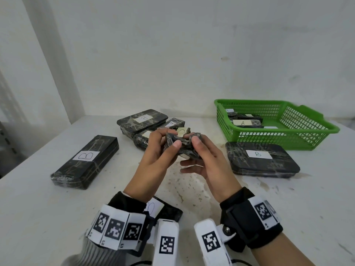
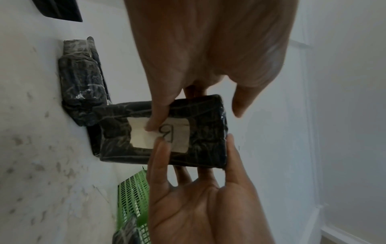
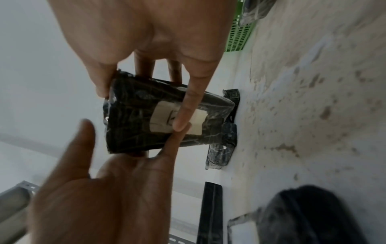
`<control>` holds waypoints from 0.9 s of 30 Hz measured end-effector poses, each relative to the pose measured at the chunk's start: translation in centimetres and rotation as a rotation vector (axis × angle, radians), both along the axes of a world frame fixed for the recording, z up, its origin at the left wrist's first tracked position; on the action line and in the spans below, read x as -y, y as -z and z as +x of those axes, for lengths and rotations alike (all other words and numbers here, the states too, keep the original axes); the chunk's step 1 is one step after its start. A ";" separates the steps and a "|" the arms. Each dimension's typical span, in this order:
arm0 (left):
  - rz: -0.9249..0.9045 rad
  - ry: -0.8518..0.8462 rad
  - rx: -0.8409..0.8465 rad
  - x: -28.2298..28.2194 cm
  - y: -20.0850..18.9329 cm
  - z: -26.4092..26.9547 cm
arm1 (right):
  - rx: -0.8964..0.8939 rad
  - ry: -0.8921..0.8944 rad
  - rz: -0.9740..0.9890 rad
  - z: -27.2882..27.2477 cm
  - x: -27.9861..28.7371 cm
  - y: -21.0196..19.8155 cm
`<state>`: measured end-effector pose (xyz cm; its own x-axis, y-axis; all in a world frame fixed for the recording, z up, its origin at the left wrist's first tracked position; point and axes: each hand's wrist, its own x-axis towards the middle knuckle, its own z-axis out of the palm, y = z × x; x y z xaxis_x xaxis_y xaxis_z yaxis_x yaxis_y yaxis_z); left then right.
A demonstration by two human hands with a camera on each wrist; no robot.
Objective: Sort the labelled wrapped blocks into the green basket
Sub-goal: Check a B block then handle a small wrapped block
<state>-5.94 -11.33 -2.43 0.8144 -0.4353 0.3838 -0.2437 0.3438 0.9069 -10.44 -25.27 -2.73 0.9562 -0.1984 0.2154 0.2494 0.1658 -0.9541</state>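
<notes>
A small black wrapped block [image 1: 185, 148] is held in the air over the middle of the table, gripped from both sides. My left hand [image 1: 170, 138] pinches it with the thumb on the front. My right hand [image 1: 197, 143] holds its other end, thumb on top and fingers underneath. In the left wrist view the block [image 2: 208, 145] shows a white label [image 2: 177, 133] with a letter that looks like B, partly covered by both thumbs. The green basket [image 1: 288, 134] stands at the back right, with wrapped blocks inside, one labelled A [image 1: 243, 123].
On the table lie a long B block [image 1: 86, 162] at the left, a flat B block [image 1: 261, 160] in front of the basket, a flat block [image 1: 143, 120] and smaller ones [image 1: 141, 141] at the back. Another labelled block [image 1: 166, 210] lies under my left wrist.
</notes>
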 end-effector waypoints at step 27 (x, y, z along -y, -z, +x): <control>-0.066 -0.107 0.004 -0.3 0.0 0.5 | 0.021 0.104 0.031 0.1 -0.3 -0.1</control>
